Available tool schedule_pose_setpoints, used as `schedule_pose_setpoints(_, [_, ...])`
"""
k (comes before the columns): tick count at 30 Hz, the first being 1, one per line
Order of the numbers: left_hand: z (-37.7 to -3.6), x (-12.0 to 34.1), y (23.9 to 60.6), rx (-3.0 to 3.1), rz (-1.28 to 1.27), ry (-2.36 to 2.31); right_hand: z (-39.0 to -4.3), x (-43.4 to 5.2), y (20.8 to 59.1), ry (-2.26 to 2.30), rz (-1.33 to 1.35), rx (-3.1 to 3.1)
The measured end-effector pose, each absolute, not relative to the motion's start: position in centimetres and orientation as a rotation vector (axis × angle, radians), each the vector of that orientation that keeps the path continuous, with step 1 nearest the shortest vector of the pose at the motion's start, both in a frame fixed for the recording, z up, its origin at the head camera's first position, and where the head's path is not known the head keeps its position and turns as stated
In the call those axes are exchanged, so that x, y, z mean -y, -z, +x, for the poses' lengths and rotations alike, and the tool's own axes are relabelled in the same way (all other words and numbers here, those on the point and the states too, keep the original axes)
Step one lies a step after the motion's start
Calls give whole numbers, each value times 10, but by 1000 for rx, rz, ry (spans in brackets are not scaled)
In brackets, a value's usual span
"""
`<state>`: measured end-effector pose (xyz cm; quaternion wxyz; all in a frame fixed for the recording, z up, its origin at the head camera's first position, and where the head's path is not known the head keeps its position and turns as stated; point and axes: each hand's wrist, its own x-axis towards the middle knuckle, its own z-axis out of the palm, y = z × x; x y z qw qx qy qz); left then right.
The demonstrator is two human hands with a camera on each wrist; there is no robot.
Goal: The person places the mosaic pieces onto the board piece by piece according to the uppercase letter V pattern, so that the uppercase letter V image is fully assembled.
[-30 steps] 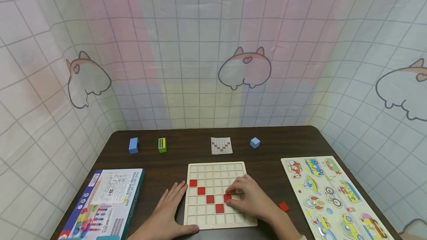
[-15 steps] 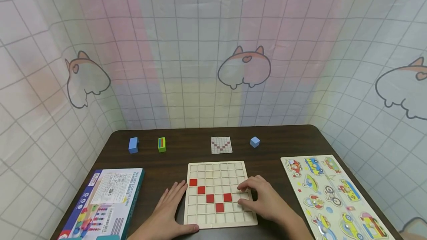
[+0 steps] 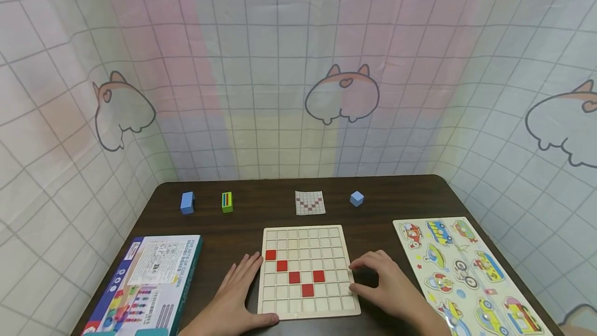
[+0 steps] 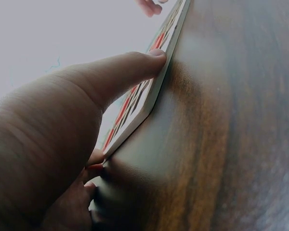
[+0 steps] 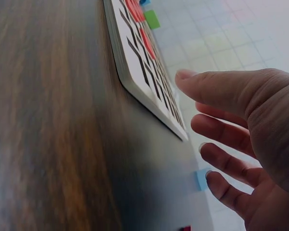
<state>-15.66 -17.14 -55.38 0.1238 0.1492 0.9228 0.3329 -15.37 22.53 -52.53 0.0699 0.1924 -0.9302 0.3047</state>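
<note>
A pale gridded wooden board lies on the dark table with several red square tiles in its cells, forming a slanting line that turns up at the right. My left hand rests along its left side, fingers straight, with the thumb on the near edge, as the left wrist view also shows. Just off the right edge of the board hovers my right hand, fingers loosely bent and thumb apart, holding nothing. A small red piece peeks in at the bottom of the right wrist view; in the head view the right arm hides it.
On the left lies a boxed bead set; on the right, a vehicle picture puzzle. Along the back stand a blue block, a green striped block, a small pattern card and a blue cube.
My right hand has moved right, from the red tile at the board's right side to beyond the edge, leaving that tile in its cell. The left hand has stayed put.
</note>
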Motion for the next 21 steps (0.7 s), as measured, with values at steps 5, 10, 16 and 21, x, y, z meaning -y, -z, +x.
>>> schedule_pose_setpoints(5, [-157,172,555,-2690,424,-975,-148,-233,526,-896,550,2781])
schedule_pose_setpoints(10, [-157,171,555,-2696,444,-963,-142,-241,528,-881,516,2759])
schedule_pose_setpoints(16, [-156,171,553,-2688,425,-969,-135,-252,531,-881,447,2789])
schedule_pose_setpoints(21, [-156,170,551,-2690,417,-963,-133,-257,532,-862,376,2848])
